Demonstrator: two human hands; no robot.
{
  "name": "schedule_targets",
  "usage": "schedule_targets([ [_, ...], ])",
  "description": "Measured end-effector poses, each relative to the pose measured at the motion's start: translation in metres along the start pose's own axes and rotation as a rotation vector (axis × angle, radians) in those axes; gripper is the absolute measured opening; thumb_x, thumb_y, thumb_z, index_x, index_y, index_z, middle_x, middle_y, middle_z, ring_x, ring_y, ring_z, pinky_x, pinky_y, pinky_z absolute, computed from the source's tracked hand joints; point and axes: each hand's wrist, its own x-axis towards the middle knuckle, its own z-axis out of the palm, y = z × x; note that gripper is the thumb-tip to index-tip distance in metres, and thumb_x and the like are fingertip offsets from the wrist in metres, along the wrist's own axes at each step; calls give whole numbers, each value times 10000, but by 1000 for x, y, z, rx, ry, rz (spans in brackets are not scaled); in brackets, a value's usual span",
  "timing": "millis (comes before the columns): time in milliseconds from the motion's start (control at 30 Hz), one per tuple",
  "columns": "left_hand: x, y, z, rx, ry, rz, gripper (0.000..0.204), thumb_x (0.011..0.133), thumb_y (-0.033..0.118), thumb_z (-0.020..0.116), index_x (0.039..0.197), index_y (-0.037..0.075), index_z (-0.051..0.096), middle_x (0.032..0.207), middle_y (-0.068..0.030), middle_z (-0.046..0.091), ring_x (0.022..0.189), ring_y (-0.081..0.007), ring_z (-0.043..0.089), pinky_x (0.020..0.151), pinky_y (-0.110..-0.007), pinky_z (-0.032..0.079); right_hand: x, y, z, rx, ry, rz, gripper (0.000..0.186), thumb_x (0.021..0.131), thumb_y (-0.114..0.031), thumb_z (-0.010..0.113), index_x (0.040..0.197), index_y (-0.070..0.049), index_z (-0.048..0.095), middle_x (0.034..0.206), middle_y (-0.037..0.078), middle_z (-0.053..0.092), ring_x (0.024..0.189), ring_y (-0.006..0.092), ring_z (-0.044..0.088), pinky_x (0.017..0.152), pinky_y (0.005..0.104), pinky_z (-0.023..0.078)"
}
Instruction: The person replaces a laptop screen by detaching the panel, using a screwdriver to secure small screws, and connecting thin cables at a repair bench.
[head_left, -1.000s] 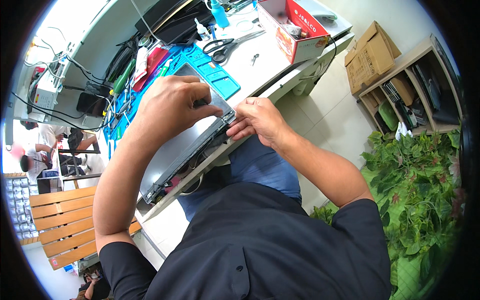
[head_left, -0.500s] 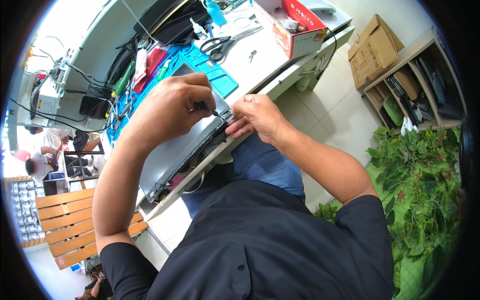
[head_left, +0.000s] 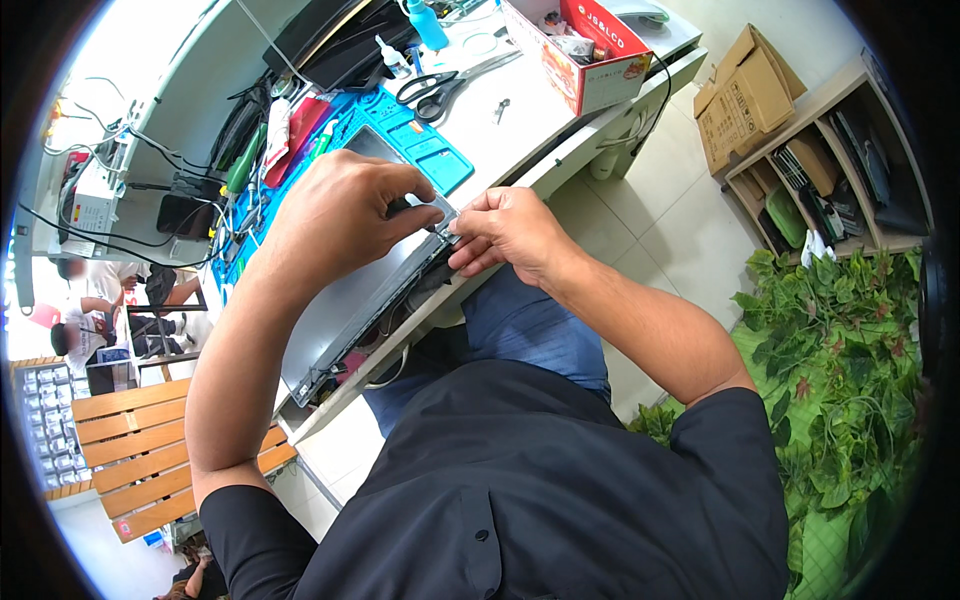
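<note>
A flat grey laptop screen panel (head_left: 345, 300) with a dark edge and metal hinge parts lies slanted along the desk's front edge. My left hand (head_left: 355, 210) is over its far corner, thumb and fingers curled together; what they hold, if anything, is hidden. Across from it my right hand (head_left: 505, 235) pinches a small metal hinge (head_left: 447, 232) at the panel's corner, its lower fingers curled beneath. Under the panel's far side is a blue repair mat (head_left: 435, 150) with compartments.
Black scissors (head_left: 440, 95), a white dropper bottle (head_left: 393, 60) and a red-and-white box (head_left: 585, 60) stand or lie farther back on the desk. Tools and cables crowd the left. On the floor side are a shelf (head_left: 850, 170), a cardboard box (head_left: 745, 100) and leafy plants (head_left: 840, 380).
My left thumb and fingertips have shifted slightly at the corner, and the dark thing seen between them earlier shows less. My right fingers have moved a little left on the hinge.
</note>
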Motion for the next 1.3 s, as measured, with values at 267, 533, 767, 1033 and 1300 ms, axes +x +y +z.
schedule_targets([
  [267, -1, 0, -3, -49, -38, 65, 153, 849, 149, 876, 978, 97, 814, 852, -75, 747, 693, -214, 726, 612, -329, 562, -1, -2, 2, -15, 19, 6, 201, 936, -99, 763, 988, 59, 650, 884, 150, 704, 726, 266, 776, 611, 363, 664],
  [533, -2, -9, 0, -107, -76, 170, 152, 869, 101, 841, 1019, 109, 815, 943, -65, 744, 761, -222, 739, 644, -340, 593, -2, -2, 3, -1, 5, -5, 217, 946, -130, 739, 983, 62, 646, 880, 157, 695, 727, 276, 778, 606, 365, 666],
  [767, -3, -4, -5, -15, -81, 8, 173, 879, 64, 817, 1046, 106, 819, 945, -84, 748, 778, -240, 750, 653, -350, 591, -1, -2, 1, 22, 2, -11, 257, 944, -165, 718, 989, 77, 644, 891, 179, 678, 726, 297, 778, 610, 379, 670],
  [1033, -3, 0, -5, -29, -58, -28, 145, 889, 107, 827, 1034, 100, 828, 894, -88, 748, 763, -233, 749, 659, -355, 592, -2, -2, 1, 37, -2, -15, 286, 939, -176, 704, 1004, 96, 641, 905, 200, 672, 731, 319, 777, 614, 390, 671],
  [1300, -3, -4, -7, -58, -84, 84, 181, 880, 124, 842, 1058, 94, 829, 900, -91, 756, 760, -246, 743, 671, -354, 588, -1, -2, 0, 55, -5, -25, 308, 936, -176, 701, 1005, 116, 632, 905, 209, 660, 728, 330, 775, 620, 394, 670],
])
